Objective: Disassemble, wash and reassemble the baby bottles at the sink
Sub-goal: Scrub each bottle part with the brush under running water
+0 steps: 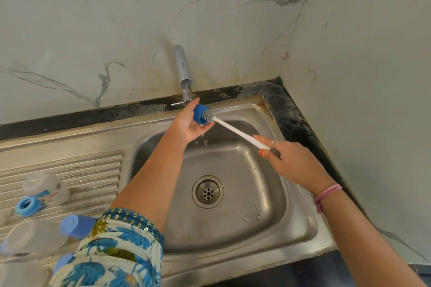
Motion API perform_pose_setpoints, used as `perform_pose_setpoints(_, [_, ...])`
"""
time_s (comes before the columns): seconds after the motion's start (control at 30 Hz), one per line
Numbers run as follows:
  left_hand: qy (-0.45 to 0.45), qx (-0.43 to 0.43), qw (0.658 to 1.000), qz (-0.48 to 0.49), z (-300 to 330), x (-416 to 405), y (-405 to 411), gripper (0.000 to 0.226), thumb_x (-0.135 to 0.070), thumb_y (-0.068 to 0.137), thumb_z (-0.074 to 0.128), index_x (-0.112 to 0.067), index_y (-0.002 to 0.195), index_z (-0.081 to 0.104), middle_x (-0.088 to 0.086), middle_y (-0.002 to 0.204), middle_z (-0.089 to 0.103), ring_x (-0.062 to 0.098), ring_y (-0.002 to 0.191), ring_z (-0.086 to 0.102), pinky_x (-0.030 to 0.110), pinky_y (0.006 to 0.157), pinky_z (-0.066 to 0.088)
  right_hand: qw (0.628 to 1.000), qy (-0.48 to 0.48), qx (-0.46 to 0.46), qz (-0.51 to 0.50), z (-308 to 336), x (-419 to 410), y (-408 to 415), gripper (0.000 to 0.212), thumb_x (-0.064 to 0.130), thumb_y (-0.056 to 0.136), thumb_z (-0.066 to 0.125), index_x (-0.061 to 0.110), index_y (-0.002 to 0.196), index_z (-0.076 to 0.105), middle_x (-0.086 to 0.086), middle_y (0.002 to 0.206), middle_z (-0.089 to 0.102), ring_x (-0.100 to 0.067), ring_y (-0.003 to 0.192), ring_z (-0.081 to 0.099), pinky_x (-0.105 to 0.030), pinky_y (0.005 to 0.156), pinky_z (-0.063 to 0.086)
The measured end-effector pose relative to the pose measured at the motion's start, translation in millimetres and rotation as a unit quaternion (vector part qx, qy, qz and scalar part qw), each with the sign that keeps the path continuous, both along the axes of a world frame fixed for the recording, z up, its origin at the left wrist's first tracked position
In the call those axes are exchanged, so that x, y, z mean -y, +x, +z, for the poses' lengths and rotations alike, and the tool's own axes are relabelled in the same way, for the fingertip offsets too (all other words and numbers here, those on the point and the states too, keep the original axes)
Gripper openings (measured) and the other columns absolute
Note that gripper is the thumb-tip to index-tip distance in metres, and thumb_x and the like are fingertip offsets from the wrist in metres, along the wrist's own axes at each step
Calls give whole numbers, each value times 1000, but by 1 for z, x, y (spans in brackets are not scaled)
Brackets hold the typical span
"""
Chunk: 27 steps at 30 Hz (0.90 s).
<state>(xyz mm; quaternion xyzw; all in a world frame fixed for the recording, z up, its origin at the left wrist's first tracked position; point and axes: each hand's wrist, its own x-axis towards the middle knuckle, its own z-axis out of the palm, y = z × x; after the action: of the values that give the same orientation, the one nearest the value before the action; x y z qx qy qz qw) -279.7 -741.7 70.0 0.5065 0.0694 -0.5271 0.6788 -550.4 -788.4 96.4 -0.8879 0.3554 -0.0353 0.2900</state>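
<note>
My left hand (190, 122) holds a blue bottle cap (200, 113) under the tap (185, 77), above the steel sink (300, 223). A bottle brush (235, 131) with a grey head and a white handle pokes into the cap. My right hand (286, 161) grips the handle's lower end. A few water drops fall below the cap. On the draining board at the left lie a clear bottle body (47, 186), a blue ring (28, 205), a second clear bottle (35, 236) and a blue cap (75, 226).
The ridged draining board (93, 170) takes up the left side. The sink drain (207, 191) is in the basin's middle. Marble walls meet in a corner at the back right, with a dark counter edge (293, 114) along them.
</note>
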Motion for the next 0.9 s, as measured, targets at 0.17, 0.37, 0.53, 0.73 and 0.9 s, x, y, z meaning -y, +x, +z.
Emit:
perform_pose_setpoints(0.17, [-41, 0, 999, -30, -1, -5, -4, 35, -16, 91, 58, -10, 124, 47, 16, 107, 53, 26, 90, 63, 44, 86, 54, 999, 32, 11, 10, -9, 0, 4, 42, 38, 100, 47, 43, 141, 42, 11, 64, 49, -5, 52, 44, -12, 43, 33])
perform_pose_setpoints(0.37, [-20, 122, 991, -40, -6, -18, 13, 31, -9, 91, 64, -9, 120, 54, 14, 126, 54, 22, 105, 61, 36, 77, 56, 996, 93, 17, 6, -21, 12, -11, 40, 32, 100, 49, 41, 139, 46, 8, 70, 52, -5, 58, 46, -17, 53, 35])
perform_pose_setpoints(0.53, [18, 347, 933, -94, -19, -22, 11, 57, 0, 74, 80, -14, 124, 57, 5, 122, 57, 20, 104, 60, 31, 87, 55, 994, 91, 11, -60, -35, 27, -13, 42, 31, 100, 48, 35, 142, 45, -5, 82, 61, -12, 60, 51, -24, 54, 40])
perform_pose_setpoints(0.73, [26, 416, 906, -72, -17, -27, 12, 59, -1, 69, 83, -19, 120, 61, -2, 123, 58, 15, 106, 59, 23, 85, 52, 989, 117, 26, -86, -47, 22, -9, 43, 34, 99, 50, 36, 142, 46, -8, 88, 63, -18, 67, 57, -32, 63, 49])
perform_pose_setpoints(0.9, [2, 405, 913, -48, -19, -37, 13, 59, 4, 67, 83, -17, 117, 61, 0, 118, 62, 17, 105, 62, 27, 87, 55, 986, 142, 23, -90, -51, 15, -11, 42, 33, 99, 51, 33, 141, 47, 3, 87, 62, -18, 75, 61, -33, 69, 53])
